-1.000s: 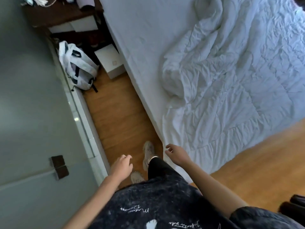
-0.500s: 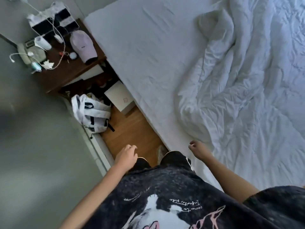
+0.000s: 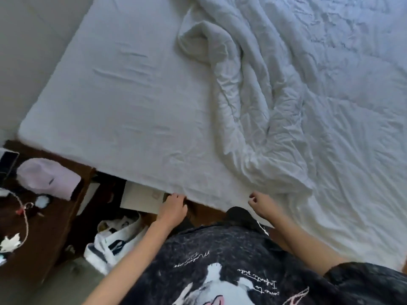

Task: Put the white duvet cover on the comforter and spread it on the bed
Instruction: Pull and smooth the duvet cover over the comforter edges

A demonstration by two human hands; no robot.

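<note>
Down at the near edge of the bed (image 3: 114, 111), both hands hang with fingers loosely curled, holding nothing: the left hand (image 3: 172, 209) sits over the gap beside the mattress, the right hand (image 3: 263, 206) just short of the rumpled white comforter (image 3: 308, 106), its grip closed on nothing. That comforter lies bunched across the right half of the bed. A pink cap (image 3: 47, 179) rests on the brown desk (image 3: 44, 230) at left, a white bag (image 3: 114, 241) below it.
</note>
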